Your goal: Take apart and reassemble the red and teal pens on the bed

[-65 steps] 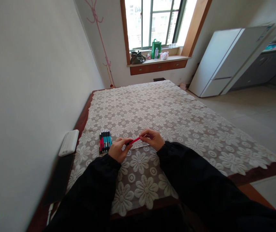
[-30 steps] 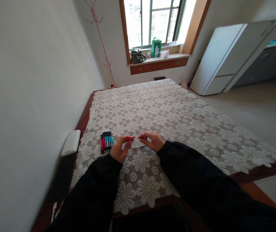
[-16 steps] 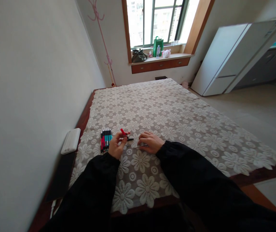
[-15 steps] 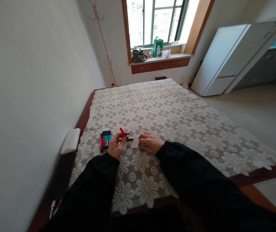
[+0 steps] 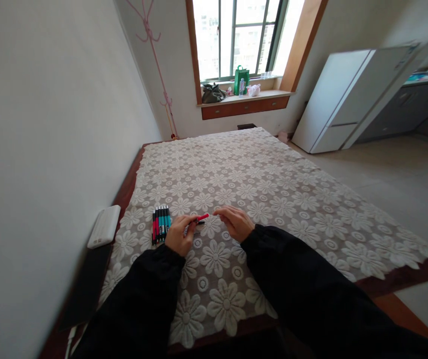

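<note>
My left hand [image 5: 178, 234] holds a red pen [image 5: 202, 218] a little above the lace cloth, with a small black piece just under its fingers. My right hand [image 5: 235, 222] has its thumb and forefinger pinched at the pen's right end. Whether something thin sits between those fingertips is too small to tell. A row of several red, teal and black pens [image 5: 160, 223] lies side by side on the cloth, just left of my left hand. Black sleeves cover both my arms.
A floral lace cloth [image 5: 259, 184] covers a brown table [image 5: 404, 279] against the left wall. A white box [image 5: 104, 227] and a flat black object [image 5: 87, 286] lie at the table's left edge. A white fridge [image 5: 344, 99] and a windowsill with bags stand beyond.
The left hand has brought the red pen down from a tilt to level. The right hand left the cloth and closed on the pen's end. The thin rod no longer shows on the cloth.
</note>
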Tool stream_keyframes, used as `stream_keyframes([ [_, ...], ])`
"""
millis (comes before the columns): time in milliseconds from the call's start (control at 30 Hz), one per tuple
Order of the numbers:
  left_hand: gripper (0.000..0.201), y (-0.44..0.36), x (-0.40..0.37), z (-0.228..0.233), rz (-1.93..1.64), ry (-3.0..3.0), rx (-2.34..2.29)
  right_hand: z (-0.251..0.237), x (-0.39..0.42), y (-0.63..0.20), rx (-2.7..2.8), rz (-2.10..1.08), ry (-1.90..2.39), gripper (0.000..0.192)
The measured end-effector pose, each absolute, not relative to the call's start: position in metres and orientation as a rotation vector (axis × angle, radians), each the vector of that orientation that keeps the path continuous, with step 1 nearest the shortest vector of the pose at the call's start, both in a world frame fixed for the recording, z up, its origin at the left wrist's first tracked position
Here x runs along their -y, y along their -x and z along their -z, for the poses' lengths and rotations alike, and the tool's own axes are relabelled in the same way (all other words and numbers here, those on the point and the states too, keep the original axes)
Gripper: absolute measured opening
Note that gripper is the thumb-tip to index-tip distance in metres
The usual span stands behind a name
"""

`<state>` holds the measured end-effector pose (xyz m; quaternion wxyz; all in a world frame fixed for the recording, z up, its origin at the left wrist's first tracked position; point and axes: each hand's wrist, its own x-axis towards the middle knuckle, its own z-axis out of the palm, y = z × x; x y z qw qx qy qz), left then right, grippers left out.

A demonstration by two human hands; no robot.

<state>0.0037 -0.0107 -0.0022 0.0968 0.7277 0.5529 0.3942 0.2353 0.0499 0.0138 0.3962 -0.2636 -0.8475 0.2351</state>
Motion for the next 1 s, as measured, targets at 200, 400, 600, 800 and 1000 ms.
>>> stream_keyframes([
  [200,0.023,-0.005,0.011,0.001,-1.14,-2.154,-1.651,-0.01,-0.052,-0.231,1.774,-0.86,0.75,0.022],
  [400,0.023,-0.007,0.013,0.0,-1.096,-2.133,-1.605,-0.018,-0.055,-0.228,1.445,-1.067,0.667,0.02],
  [600,0.024,-0.006,0.012,0.002,-1.081,-2.147,-1.59,-0.019,-0.052,-0.225,1.411,-1.215,0.642,0.029],
  [800,0.023,-0.006,0.012,0.004,-1.08,-2.108,-1.599,-0.023,-0.044,-0.223,1.448,-1.229,0.592,0.027],
  [1000,0.024,-0.007,0.013,0.003,-1.056,-2.028,-1.634,-0.023,-0.045,-0.224,1.345,-1.192,0.541,0.021],
])
